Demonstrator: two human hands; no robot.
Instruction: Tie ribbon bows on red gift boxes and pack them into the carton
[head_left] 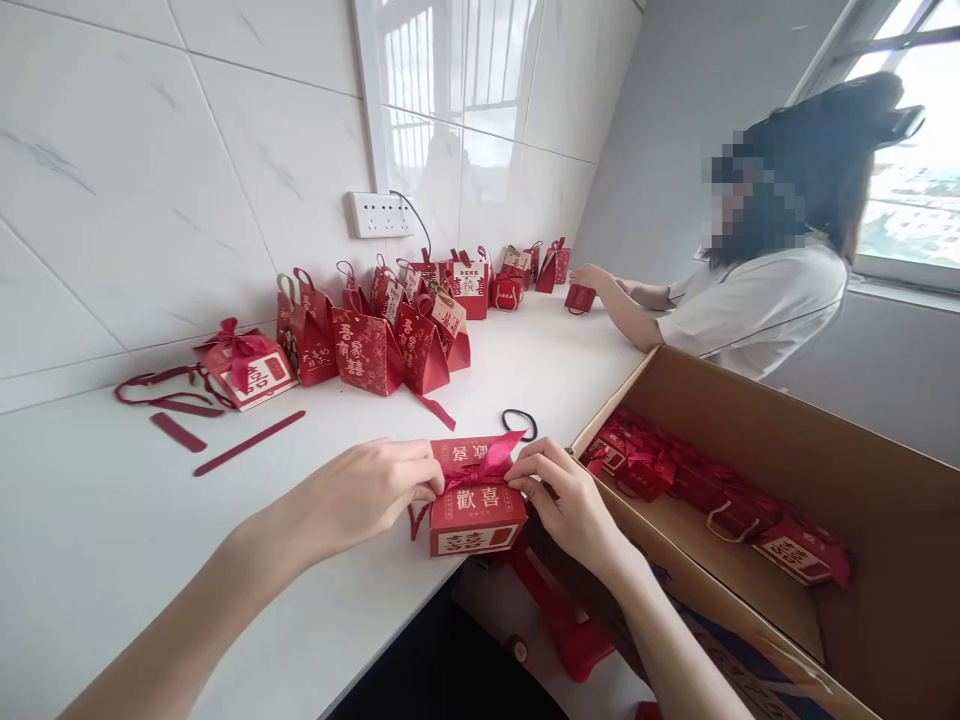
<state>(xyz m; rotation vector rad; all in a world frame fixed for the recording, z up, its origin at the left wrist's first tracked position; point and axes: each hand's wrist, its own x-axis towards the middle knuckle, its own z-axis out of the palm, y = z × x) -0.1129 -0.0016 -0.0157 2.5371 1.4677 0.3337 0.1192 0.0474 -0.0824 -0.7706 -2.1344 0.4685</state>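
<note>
A red gift box (478,508) with gold and black characters sits at the table's front edge, a pink-red ribbon (480,467) lying across its top. My left hand (386,485) is at the box's left side, its fingers pinched on the ribbon's left part. On the right, my right hand (551,485) has thumb and forefinger closed on the ribbon's other end. A dark red cord hangs at the box's lower left. Just behind the box lies a black elastic loop (520,424).
Several red gift boxes (367,350) stand along the tiled wall on the white table (90,540). Loose dark red strips (250,443) lie at left. A cardboard box (787,400) holding red boxes is at right. Another person (772,300) handles a small red box behind it.
</note>
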